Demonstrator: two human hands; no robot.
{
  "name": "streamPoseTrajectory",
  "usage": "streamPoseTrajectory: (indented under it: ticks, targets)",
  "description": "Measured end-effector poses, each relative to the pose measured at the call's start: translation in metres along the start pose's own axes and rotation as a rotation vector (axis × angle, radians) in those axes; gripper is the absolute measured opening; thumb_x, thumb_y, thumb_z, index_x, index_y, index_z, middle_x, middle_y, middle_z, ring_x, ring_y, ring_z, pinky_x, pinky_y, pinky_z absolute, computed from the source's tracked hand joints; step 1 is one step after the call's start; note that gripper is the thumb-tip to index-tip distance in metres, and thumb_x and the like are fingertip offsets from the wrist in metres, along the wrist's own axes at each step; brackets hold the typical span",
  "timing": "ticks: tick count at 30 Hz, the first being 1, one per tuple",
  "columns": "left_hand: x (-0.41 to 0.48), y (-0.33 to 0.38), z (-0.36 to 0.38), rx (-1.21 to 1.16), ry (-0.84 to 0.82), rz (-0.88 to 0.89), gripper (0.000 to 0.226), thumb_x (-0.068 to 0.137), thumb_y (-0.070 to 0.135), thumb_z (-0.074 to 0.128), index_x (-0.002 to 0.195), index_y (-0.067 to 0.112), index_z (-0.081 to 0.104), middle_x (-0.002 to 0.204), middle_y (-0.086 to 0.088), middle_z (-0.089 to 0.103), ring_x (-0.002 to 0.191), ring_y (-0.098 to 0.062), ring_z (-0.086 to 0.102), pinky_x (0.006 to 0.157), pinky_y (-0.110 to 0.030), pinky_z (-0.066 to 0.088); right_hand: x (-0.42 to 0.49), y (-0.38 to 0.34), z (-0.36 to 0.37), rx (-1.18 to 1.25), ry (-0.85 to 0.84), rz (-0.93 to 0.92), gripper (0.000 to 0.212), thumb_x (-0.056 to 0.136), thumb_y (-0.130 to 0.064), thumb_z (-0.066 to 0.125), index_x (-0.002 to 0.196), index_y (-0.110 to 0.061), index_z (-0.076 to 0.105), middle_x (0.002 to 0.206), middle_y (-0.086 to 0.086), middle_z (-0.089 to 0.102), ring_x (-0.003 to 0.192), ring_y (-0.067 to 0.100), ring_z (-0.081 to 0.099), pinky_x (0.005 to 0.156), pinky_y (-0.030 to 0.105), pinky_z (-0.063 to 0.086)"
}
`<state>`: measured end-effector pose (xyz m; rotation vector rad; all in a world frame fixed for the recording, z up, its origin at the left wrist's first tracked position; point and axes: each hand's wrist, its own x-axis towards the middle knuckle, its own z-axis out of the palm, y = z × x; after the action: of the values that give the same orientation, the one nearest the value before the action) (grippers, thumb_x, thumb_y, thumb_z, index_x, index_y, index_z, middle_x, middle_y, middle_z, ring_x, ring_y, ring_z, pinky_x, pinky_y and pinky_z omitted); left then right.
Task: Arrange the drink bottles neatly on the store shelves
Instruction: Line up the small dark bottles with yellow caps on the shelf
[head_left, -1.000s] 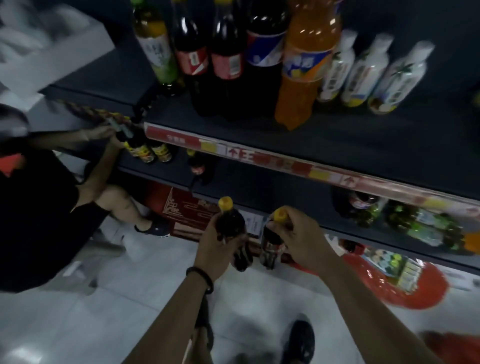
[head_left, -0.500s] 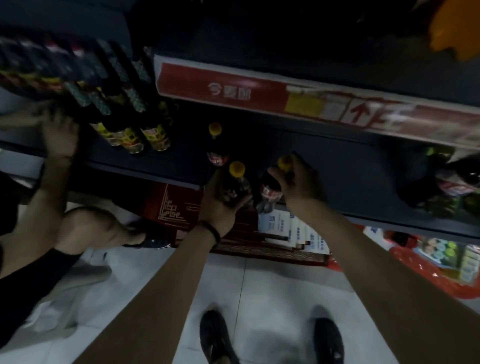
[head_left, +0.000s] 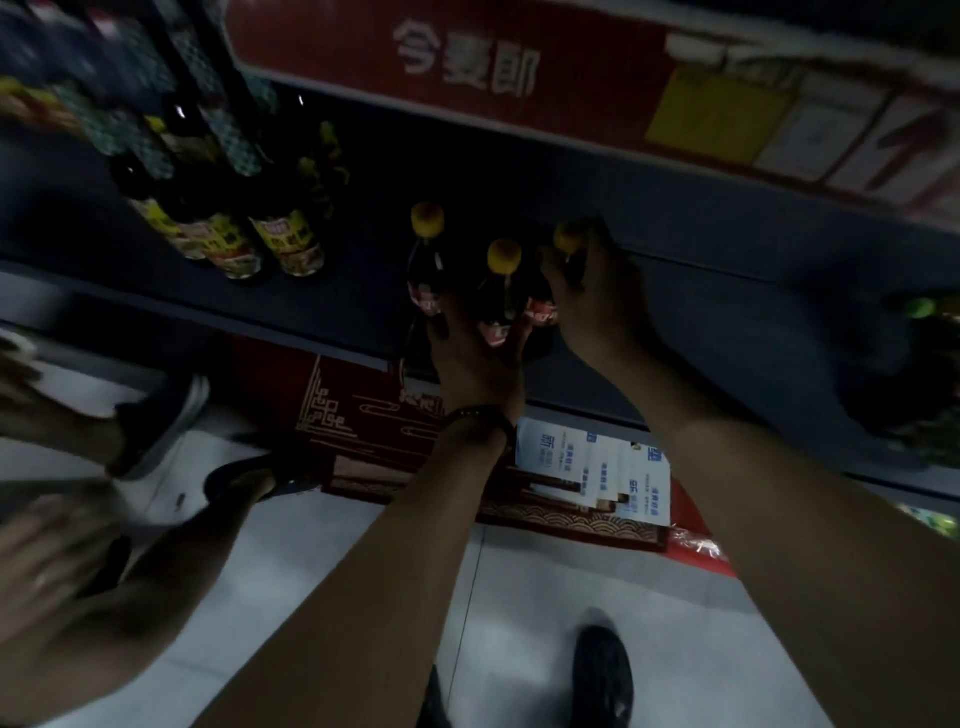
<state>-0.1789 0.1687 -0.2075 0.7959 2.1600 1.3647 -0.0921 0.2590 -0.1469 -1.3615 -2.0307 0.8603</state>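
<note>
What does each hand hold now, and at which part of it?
The left hand grips one yellow-capped bottle round its lower body; the right hand grips the second bottle at its neck.

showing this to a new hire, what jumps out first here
Mid-frame at the front of the shelf, the left hand grips the middle bottle low down and the right hand holds the right bottle near its yellow cap, with a third bottle to their left. Above runs a red shelf strip with white characters.
</note>
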Motion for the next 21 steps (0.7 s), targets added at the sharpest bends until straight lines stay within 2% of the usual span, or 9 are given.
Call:
streamPoseTrajectory:
  ticks: [4,6,8,10,13,14,16,19,21]
  targets:
    - [-0.009,0.01,0.001,0.001,0.012,-0.086,0.093,0.09,0.024,0.082,0.163,0.014,0.025,0.158,-0.016,0.039,0.144,-0.03,0.04,0.117,-0.035,0.034,0.0,-0.004,-0.012,-0.058,-0.13,0.067,0.043,0.103,-0.035,0.061,0.136,-0.008,0.057,0.132,0.013,0.065,0.12,0.029,0.061,0.082,0.02,0.034]
    - [-0.015,0.015,-0.004,0.104,-0.026,-0.109,0.085,0.094,0.018,0.075,0.162,0.008,0.024,0.159,-0.018,0.037,0.144,-0.032,0.036,0.121,-0.037,0.029,-0.01,-0.009,-0.023,-0.054,-0.172,0.074,0.045,0.102,-0.036,0.063,0.138,-0.01,0.055,0.133,0.011,0.064,0.12,0.027,0.061,0.084,0.021,0.035]
    - [-0.025,0.023,-0.015,0.193,-0.092,-0.177,0.08,0.096,0.019,0.07,0.16,0.004,0.024,0.158,-0.019,0.037,0.142,-0.034,0.037,0.119,-0.039,0.032,-0.025,-0.019,-0.038,-0.044,-0.218,0.093,0.046,0.102,-0.034,0.063,0.14,-0.012,0.051,0.133,0.007,0.064,0.117,0.023,0.062,0.084,0.021,0.036]
    - [-0.038,0.043,-0.032,0.258,-0.235,-0.239,0.073,0.098,0.026,0.066,0.158,0.006,0.029,0.154,-0.018,0.042,0.14,-0.036,0.044,0.116,-0.041,0.039,-0.042,-0.036,-0.058,-0.046,-0.294,0.137,0.043,0.104,-0.031,0.061,0.141,-0.012,0.051,0.131,0.003,0.063,0.116,0.02,0.06,0.084,0.018,0.035]
    - [-0.065,0.096,-0.071,0.552,-0.571,-0.088,0.032,0.107,0.024,0.052,0.132,0.008,0.062,0.134,-0.013,0.064,0.125,-0.034,0.06,0.104,-0.041,0.05,-0.072,-0.071,-0.099,-0.111,-0.481,0.234,0.041,0.106,-0.032,0.056,0.144,-0.018,0.052,0.133,0.001,0.062,0.119,0.022,0.061,0.085,0.018,0.04]
    - [-0.075,0.115,-0.085,0.624,-0.64,-0.013,0.028,0.109,0.023,0.047,0.123,0.008,0.066,0.128,-0.012,0.068,0.119,-0.032,0.064,0.099,-0.04,0.052,-0.081,-0.083,-0.116,-0.149,-0.524,0.235,0.04,0.105,-0.038,0.056,0.142,-0.022,0.054,0.13,0.001,0.065,0.113,0.022,0.064,0.087,0.022,0.048]
    - [-0.09,0.155,-0.113,0.7,-0.67,0.07,0.027,0.108,0.028,0.048,0.119,0.013,0.068,0.121,-0.009,0.071,0.111,-0.029,0.066,0.09,-0.036,0.054,-0.096,-0.109,-0.157,-0.192,-0.56,0.188,0.031,0.104,-0.042,0.057,0.128,-0.023,0.064,0.115,0.0,0.071,0.096,0.018,0.068,0.086,0.035,0.058]
    - [-0.105,0.212,-0.148,0.629,-0.627,0.071,0.017,0.1,0.046,0.056,0.103,0.031,0.065,0.109,-0.001,0.072,0.094,-0.023,0.067,0.073,-0.029,0.05,-0.115,-0.15,-0.216,-0.219,-0.599,0.117,0.017,0.103,-0.036,0.06,0.105,-0.022,0.068,0.1,0.001,0.072,0.089,0.021,0.068,0.083,0.045,0.057]
    - [-0.11,0.253,-0.164,0.607,-0.642,0.106,0.012,0.099,0.047,0.058,0.091,0.038,0.058,0.104,0.004,0.07,0.089,-0.019,0.065,0.072,-0.03,0.051,-0.125,-0.172,-0.253,-0.218,-0.597,0.088,0.013,0.102,-0.037,0.061,0.098,-0.026,0.067,0.095,-0.003,0.071,0.087,0.019,0.069,0.083,0.047,0.058]
